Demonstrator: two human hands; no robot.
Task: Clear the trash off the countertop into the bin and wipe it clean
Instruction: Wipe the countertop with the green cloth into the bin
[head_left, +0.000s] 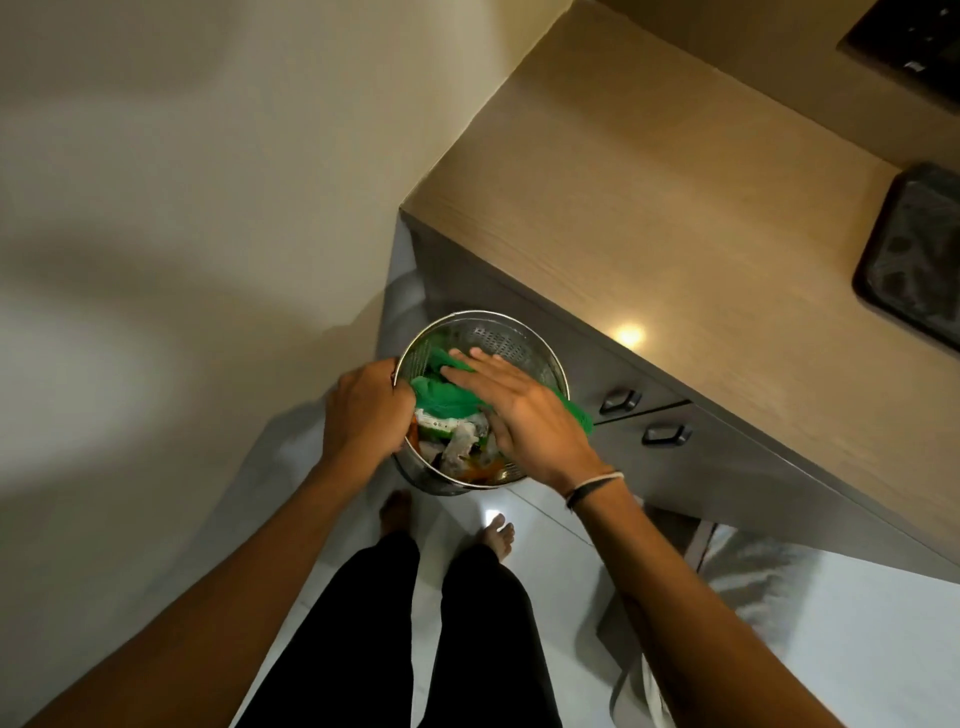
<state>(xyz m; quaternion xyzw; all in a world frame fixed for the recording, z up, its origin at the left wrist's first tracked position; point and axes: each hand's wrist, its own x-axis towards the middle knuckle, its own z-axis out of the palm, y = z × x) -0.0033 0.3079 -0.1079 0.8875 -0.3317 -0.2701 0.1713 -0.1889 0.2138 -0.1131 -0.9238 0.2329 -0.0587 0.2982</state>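
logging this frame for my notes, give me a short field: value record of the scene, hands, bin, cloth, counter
left hand: grips the bin's near-left rim
right hand: lies flat, fingers spread, pressing the cloth over the bin
bin: perforated metal, round, beside the counter's corner
cloth: green, bunched over the bin, one end trailing past the right rim
trash: mixed scraps inside the bin, under the cloth
counter: tan wood-look top, no trash on the visible part
tray: dark, on the counter at right edge of view
drawers: grey, two dark handles
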